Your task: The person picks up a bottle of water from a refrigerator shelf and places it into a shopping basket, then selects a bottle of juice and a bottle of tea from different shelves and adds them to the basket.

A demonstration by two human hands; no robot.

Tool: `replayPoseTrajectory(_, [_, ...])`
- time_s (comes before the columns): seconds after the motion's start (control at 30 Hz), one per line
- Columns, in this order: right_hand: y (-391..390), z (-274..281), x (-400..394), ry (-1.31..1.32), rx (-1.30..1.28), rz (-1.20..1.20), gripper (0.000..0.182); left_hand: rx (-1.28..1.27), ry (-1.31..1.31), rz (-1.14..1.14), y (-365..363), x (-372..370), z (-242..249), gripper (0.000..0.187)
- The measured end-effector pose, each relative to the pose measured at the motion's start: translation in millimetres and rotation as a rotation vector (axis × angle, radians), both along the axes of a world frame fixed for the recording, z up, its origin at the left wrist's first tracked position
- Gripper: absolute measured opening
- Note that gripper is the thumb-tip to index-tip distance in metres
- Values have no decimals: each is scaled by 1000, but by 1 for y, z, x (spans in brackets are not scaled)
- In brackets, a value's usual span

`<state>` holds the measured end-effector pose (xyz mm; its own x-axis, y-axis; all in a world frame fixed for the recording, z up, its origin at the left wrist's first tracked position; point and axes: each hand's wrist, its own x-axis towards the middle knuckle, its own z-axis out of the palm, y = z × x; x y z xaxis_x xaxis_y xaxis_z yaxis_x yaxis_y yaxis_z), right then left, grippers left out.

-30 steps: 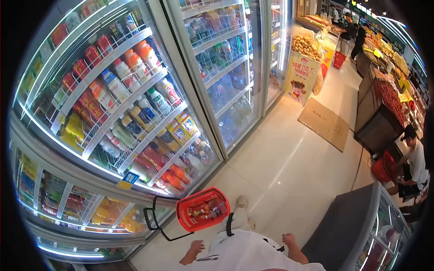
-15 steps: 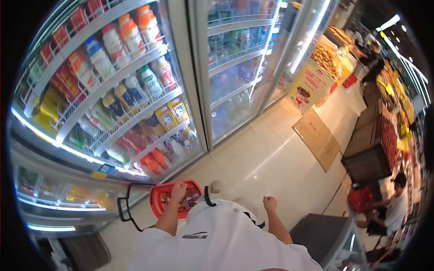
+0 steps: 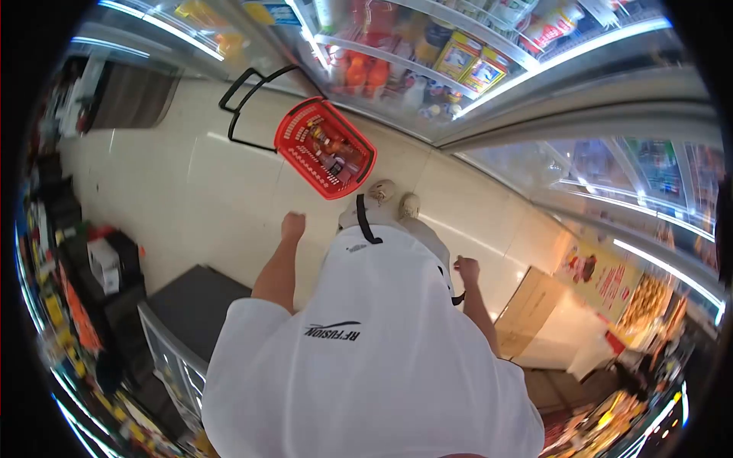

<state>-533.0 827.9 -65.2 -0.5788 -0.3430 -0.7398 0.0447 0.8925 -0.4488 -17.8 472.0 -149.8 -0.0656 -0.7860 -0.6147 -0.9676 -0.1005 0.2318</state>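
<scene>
Red basket [image 3: 359, 181]: on the floor [image 3: 168, 183] at 11 o'clock, mouth up, its near edge just beside the shoes [image 3: 382, 192]; a short or careless step could kick it.
Goods inside: small bottles or packets [image 3: 336, 145] lie loosely jumbled; a sharp tug or a tilt might roll them about or spill them.
Black handle [image 3: 256, 145]: spread out past the basket towards 10 o'clock, close to the fridge [image 3: 565, 95]; a loop lying that wide could hook a foot or scrape the fridge base.
Left hand [image 3: 293, 227]: at 9 o'clock, fingers folded in a loose fist, nothing seen in them, with the basket at its 1 o'clock but apart from it; nobody's grip steadies the basket, so a knock could shift it.
Right hand [image 3: 466, 269]: at 4 o'clock, beside the hip; it is blurred, so I cannot fairly tell how far the fingers are closed.
Black strap [image 3: 363, 214]: hangs at the waist near 12 o'clock; bending low might let it snag on the rim.
Cardboard [image 3: 523, 313]: flat at 4 o'clock; a loose sheet on smooth tiles could slide underfoot.
Grey chest [image 3: 202, 309]: at 8 o'clock, near the left elbow; a backward swing could bump it.
</scene>
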Motion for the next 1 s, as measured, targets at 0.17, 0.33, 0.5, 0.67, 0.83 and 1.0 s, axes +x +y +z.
replayPoseTrajectory(0.17, [-64, -1, -157, 261, 45, 337, 39, 117, -152, 334, 151, 32, 61, 35])
replayPoseTrajectory(0.33, [-164, 5, -187, 311, -90, 571, 32, 204, 47, 601, 265, -20, 52, 38])
replayPoseTrajectory(0.5, [-242, -15, -105, 204, -243, 662, 25, 85, 175, 735, 278, -68, 53, 38])
replayPoseTrajectory(0.67, [-299, -10, 9, 76, -254, 1013, 30, 39, 243, 804, 218, -40, 87, 40])
replayPoseTrajectory(0.83, [-348, -25, 85, 78, -264, 1068, 33, 136, 186, 652, 143, -8, 72, 46])
replayPoseTrajectory(1.0, [-397, -45, 126, 68, -158, 1284, 28, 531, 138, 490, 121, -17, 59, 59])
